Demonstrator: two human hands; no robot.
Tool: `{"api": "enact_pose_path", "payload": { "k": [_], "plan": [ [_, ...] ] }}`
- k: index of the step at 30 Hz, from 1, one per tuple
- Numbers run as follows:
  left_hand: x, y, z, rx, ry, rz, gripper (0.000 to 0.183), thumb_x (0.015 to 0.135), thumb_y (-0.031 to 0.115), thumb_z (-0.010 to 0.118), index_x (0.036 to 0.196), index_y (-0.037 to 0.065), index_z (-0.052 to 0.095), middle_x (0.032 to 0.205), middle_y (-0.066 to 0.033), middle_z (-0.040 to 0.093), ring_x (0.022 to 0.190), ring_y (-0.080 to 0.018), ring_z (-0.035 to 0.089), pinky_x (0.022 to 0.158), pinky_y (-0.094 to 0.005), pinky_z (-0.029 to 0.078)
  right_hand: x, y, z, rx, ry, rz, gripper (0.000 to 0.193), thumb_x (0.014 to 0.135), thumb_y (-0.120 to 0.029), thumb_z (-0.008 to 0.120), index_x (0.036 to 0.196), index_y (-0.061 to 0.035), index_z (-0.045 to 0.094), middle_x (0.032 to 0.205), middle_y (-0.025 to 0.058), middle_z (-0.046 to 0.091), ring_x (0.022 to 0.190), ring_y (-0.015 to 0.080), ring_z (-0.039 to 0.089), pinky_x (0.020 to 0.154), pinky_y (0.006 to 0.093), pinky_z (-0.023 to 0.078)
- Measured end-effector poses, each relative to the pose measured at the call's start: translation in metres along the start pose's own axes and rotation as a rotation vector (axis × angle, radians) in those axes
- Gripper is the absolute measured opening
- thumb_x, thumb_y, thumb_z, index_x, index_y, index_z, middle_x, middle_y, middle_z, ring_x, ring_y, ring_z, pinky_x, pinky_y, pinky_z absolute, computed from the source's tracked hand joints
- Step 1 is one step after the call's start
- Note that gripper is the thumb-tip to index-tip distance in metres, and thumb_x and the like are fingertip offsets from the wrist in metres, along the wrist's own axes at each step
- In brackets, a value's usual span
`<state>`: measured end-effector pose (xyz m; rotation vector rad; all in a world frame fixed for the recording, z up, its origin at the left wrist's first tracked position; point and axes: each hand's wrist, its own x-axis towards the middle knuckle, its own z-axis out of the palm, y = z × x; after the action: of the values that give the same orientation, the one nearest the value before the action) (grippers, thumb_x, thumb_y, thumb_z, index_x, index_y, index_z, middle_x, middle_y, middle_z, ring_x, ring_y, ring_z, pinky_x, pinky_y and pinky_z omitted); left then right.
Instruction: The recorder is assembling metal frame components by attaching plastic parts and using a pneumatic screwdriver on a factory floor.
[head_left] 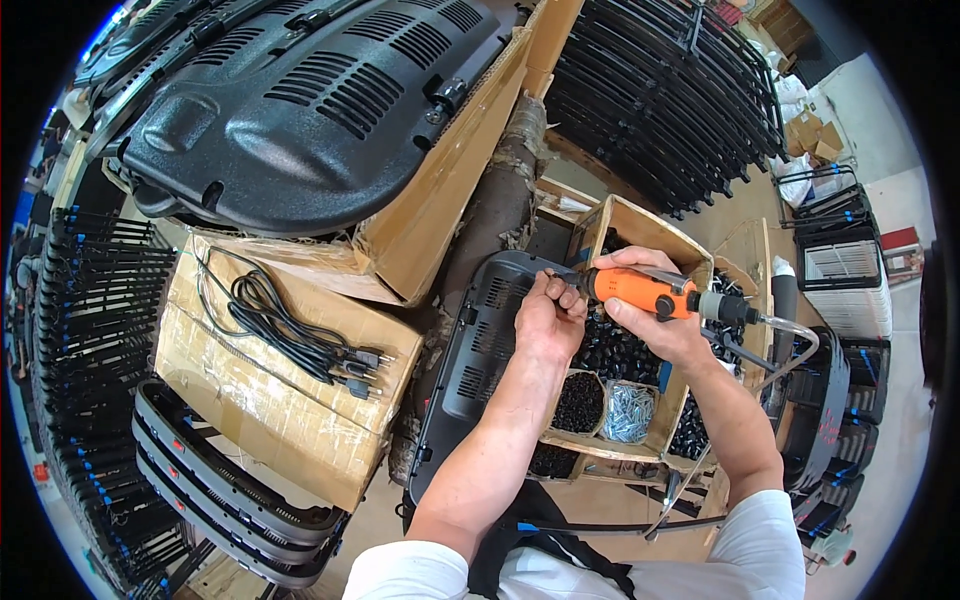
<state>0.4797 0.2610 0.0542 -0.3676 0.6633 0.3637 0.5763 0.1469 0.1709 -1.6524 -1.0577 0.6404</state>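
Note:
My right hand (662, 322) is wrapped round an orange air screwdriver (636, 289), held nearly level with its nose to the left. A clear hose (800, 330) runs from its rear end. My left hand (551, 318) is closed in a pinch at the driver's tip; what the fingers hold is too small to make out. Below and left of that hand lies a black vented plastic cover (478, 335), partly hidden by my left forearm. Under the driver sits a wooden parts box (690, 258) with black plastic pieces (600, 345), dark screws (580, 402) and silver screws (628, 412) in compartments.
Large black vented covers (330, 110) are stacked at the upper left. Coiled black power cords (280, 315) lie on a cardboard box (270, 390). Curved black parts (230, 500) stand stacked below it. Black metal frames (660, 90) fill the far side. A wrapped post (500, 200) runs alongside.

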Motion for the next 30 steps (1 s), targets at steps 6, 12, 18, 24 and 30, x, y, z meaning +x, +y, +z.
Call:
{"api": "enact_pose_path", "payload": {
  "k": [6, 12, 18, 24, 30],
  "plan": [
    [-0.004, -0.001, 0.004, 0.061, -0.007, -0.017, 0.031, 0.117, 0.031, 0.043, 0.093, 0.015, 0.052, 0.069, 0.0051, 0.043, 0.061, -0.0126, 0.039, 0.057, -0.0287, 0.033, 0.000, 0.003, -0.004, 0.063, -0.006, 0.023, 0.052, 0.091, -0.014, 0.083, 0.135, -0.0045, 0.059, 0.135, 0.0148, 0.069, 0.125, 0.0244, 0.065, 0.110, 0.0424, 0.052],
    [-0.007, -0.008, 0.001, 0.030, -0.017, 0.001, 0.027, 0.117, 0.030, 0.043, 0.100, 0.015, 0.056, 0.070, 0.0052, 0.045, 0.062, -0.0123, 0.039, 0.057, -0.0286, 0.034, 0.000, 0.005, 0.000, 0.007, 0.009, 0.028, 0.052, 0.090, -0.012, 0.083, 0.136, -0.0041, 0.058, 0.134, 0.0157, 0.069, 0.126, 0.0245, 0.065, 0.111, 0.0424, 0.052],
    [-0.011, -0.014, -0.004, 0.245, 0.010, 0.067, 0.024, 0.117, 0.029, 0.043, 0.109, 0.012, 0.058, 0.081, 0.0023, 0.056, 0.069, -0.0133, 0.049, 0.060, -0.0293, 0.041, 0.020, 0.004, 0.010, 0.098, 0.077, 0.096, 0.051, 0.090, -0.010, 0.082, 0.136, -0.0040, 0.059, 0.132, 0.0135, 0.071, 0.121, 0.0203, 0.067, 0.107, 0.0385, 0.054],
    [-0.038, -0.012, -0.036, 0.427, -0.107, -0.013, 0.026, 0.116, 0.025, 0.046, 0.123, 0.004, 0.060, 0.107, -0.0082, 0.070, 0.089, -0.0188, 0.067, 0.076, -0.0312, 0.057, 0.053, 0.020, 0.018, 0.141, 0.048, 0.079, 0.052, 0.087, -0.009, 0.085, 0.133, -0.0001, 0.062, 0.126, 0.0147, 0.073, 0.119, 0.0208, 0.068, 0.107, 0.0376, 0.054],
    [-0.059, -0.007, -0.048, 0.502, -0.150, -0.049, 0.027, 0.113, 0.024, 0.057, 0.126, 0.002, 0.067, 0.110, -0.0065, 0.072, 0.092, -0.0163, 0.069, 0.079, -0.0302, 0.058, 0.068, 0.021, 0.026, 0.075, -0.024, 0.107, 0.051, 0.088, -0.013, 0.085, 0.132, -0.0014, 0.063, 0.125, 0.0133, 0.074, 0.117, 0.0196, 0.068, 0.106, 0.0374, 0.054]
  ]
}}
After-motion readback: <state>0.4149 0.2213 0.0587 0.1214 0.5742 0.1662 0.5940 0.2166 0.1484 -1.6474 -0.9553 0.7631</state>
